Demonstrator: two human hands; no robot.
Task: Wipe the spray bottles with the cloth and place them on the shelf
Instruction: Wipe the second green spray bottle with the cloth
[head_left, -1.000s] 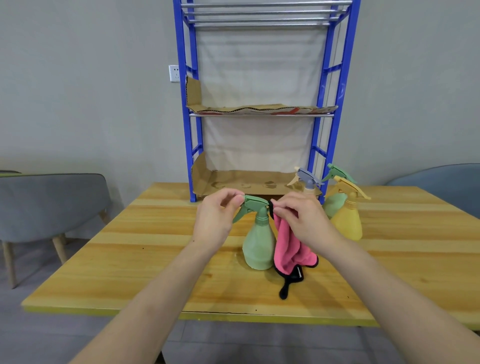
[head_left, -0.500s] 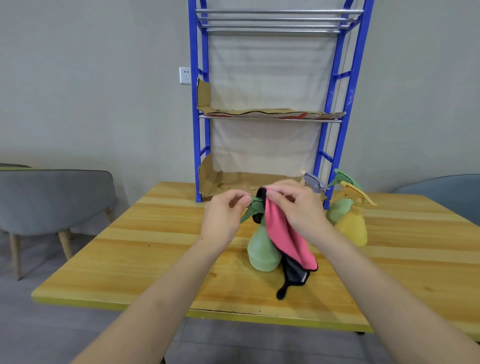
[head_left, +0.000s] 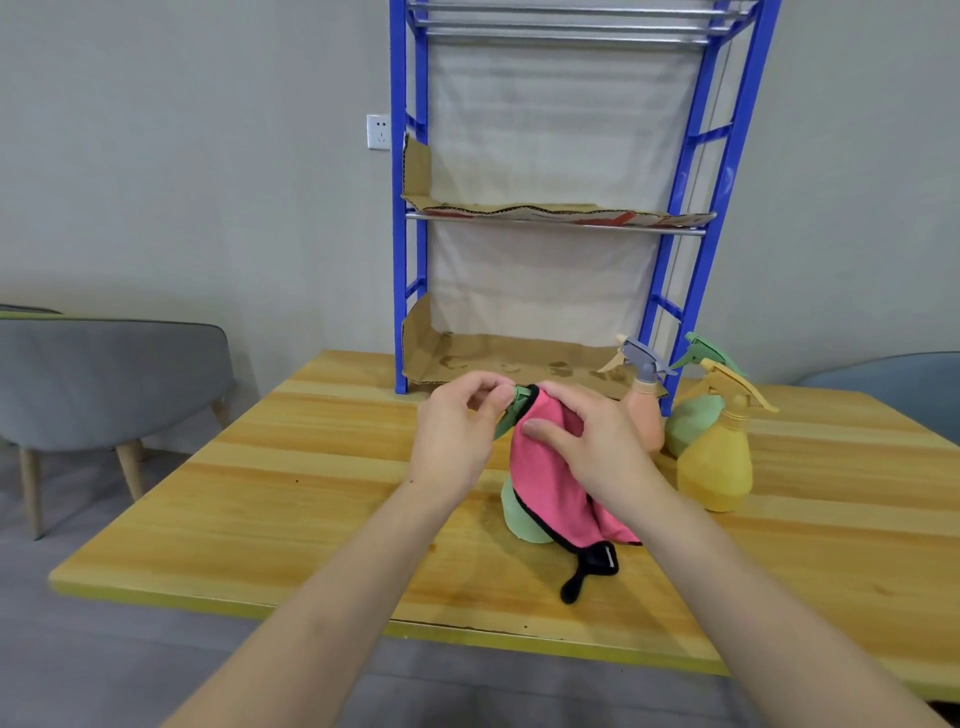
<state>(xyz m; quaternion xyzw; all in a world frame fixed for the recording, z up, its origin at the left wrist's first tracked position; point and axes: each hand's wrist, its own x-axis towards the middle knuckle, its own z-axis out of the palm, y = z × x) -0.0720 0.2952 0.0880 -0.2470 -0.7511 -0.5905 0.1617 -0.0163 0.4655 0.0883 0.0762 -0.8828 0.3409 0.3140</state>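
A pale green spray bottle (head_left: 519, 519) stands upright on the wooden table (head_left: 311, 493) in front of me. My left hand (head_left: 457, 436) pinches its green trigger head. My right hand (head_left: 592, 447) presses a pink cloth (head_left: 550, 488) with black trim over the bottle's top and side, hiding most of it. To the right stand three more bottles: a yellow one (head_left: 719, 462), a second green one (head_left: 693, 421) and a peach one (head_left: 647, 415) with a grey-blue trigger. The blue shelf (head_left: 696, 249) rises behind them, lined with cardboard.
A grey chair (head_left: 109, 384) stands left of the table and a blue-grey chair (head_left: 893, 384) at the right. The shelf's middle tier (head_left: 556, 215) and bottom cardboard tray (head_left: 498, 358) hold nothing. A wall socket (head_left: 378, 131) sits left of the shelf.
My right hand has drawn the pink cloth from the bottle's right side up over its head and down its front. My left hand keeps hold of the trigger head.
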